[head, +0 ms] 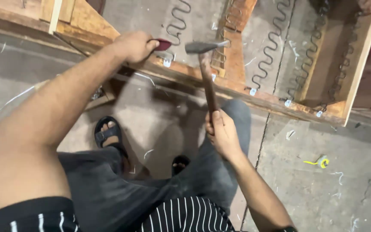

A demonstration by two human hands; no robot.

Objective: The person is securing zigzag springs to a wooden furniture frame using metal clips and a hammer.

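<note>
Gripping a wooden-handled steel hammer (207,64) right-handed (222,134), left hand (135,45) clutching a red-handled tool (163,44).

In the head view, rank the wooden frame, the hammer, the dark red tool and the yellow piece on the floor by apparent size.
1. wooden frame
2. hammer
3. dark red tool, mostly hidden in the left hand
4. yellow piece, similar in apparent size; ranking unsure
</note>
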